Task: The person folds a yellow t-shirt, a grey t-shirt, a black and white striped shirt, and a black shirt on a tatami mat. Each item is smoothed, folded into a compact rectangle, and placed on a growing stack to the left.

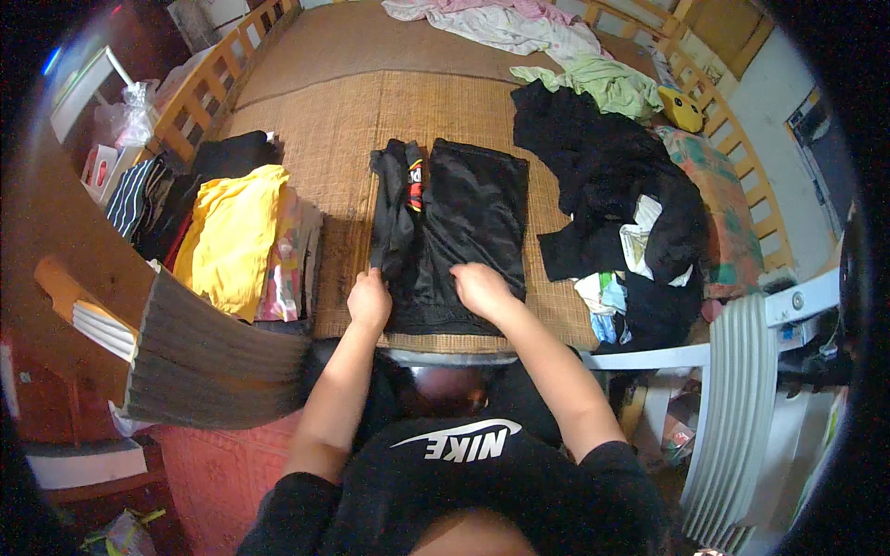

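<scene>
A pair of black shorts (477,199) lies on the woven mat in front of me, waistband toward me. The left part is narrower and folded inward, with a red and yellow printed patch showing. My left hand (369,298) is closed on the left edge of the shorts, close to the waistband. Near the middle, my right hand (482,291) pinches the black fabric with fingers pressed together. Some of the fingertips on both hands are hidden.
To the left stand stacks of folded clothes, a yellow garment (234,227) on top. A heap of black clothes (616,176) lies at right, beside a patterned pillow (718,213). Wooden rails (199,107) border the woven mat (371,102). Pale green cloth (607,83) lies farther back.
</scene>
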Available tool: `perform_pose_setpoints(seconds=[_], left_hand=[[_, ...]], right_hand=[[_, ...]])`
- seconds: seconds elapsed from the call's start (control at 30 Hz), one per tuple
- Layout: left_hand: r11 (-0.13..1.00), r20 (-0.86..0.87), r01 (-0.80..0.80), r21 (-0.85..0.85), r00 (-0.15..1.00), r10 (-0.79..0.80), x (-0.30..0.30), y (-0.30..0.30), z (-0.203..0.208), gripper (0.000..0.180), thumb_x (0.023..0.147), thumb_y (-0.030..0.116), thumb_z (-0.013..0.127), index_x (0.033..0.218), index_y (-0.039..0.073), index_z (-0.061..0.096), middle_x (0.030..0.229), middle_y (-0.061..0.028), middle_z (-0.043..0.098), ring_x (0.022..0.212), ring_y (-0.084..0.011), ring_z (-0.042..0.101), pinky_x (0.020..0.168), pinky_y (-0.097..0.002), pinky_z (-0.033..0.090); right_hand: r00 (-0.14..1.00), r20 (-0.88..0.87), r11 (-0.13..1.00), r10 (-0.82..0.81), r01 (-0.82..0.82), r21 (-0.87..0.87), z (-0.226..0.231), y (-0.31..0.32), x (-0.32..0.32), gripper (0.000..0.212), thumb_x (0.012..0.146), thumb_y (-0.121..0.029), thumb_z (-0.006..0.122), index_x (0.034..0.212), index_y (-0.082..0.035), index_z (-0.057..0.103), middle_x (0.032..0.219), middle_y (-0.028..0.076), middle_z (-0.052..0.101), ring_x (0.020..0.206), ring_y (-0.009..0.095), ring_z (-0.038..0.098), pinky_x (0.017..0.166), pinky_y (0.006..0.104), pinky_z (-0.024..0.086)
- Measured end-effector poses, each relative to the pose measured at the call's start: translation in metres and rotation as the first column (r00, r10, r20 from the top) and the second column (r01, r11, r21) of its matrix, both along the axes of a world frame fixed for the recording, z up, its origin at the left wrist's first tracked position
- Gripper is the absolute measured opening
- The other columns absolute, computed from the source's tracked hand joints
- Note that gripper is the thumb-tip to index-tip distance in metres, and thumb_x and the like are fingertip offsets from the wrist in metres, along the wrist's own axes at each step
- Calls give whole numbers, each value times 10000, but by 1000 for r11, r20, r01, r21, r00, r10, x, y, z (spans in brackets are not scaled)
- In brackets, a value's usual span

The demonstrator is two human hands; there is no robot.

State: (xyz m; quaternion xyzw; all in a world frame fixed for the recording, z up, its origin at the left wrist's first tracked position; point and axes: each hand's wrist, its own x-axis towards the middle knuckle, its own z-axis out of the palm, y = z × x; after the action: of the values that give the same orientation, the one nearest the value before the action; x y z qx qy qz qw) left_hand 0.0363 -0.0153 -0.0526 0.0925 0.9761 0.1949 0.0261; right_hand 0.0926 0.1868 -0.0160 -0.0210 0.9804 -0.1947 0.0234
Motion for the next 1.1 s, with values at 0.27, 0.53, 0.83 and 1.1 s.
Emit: perform_pose_setpoints(seconds=[0.27, 0.53, 0.83, 1.1], left_hand=[[982, -27, -55, 179, 998, 61, -6, 1, 30, 226, 831, 181, 502, 740, -25, 526, 722, -246, 574, 723, -392, 571, 664, -449, 455], [980, 204, 122, 158, 967, -153, -10, -25, 39, 231, 748, 105, 589, 883, -30, 458, 775, -246, 577, 766, -391, 572, 669, -453, 462], [950, 101, 216, 227, 965, -243, -7, -14, 43, 130, 707, -20, 472, 836, -24, 456, 787, -257, 550, 728, -416, 563, 649, -463, 470], [963, 146, 238, 125, 956, -255, -2, -8, 46, 157, 737, -16, 464, 891, -4, 435, 826, -221, 523, 698, -384, 583, 621, -439, 491]], right_hand=[[913, 314, 702, -260, 402, -587, -87, -45, -170, 443, 796, -401, 576, 958, 11, 573, 747, 88, 594, 622, 148, 566, 524, 275, 453], [875, 427, 918, -226, 337, -207, -59, -130, -206, 737, 695, -182, 648, 1247, 51, 219, 1157, 259, 449, 1057, 341, 494, 891, 399, 415], [833, 55, 790, -551, 542, -288, -66, -93, -252, 251, 756, -82, 495, 974, 31, 445, 899, 262, 563, 825, 374, 583, 731, 433, 481], [719, 241, 655, -652, 695, -297, -46, -54, -266, 642, 686, -92, 665, 1203, 16, 301, 1174, 266, 394, 1093, 380, 426, 906, 414, 388]])
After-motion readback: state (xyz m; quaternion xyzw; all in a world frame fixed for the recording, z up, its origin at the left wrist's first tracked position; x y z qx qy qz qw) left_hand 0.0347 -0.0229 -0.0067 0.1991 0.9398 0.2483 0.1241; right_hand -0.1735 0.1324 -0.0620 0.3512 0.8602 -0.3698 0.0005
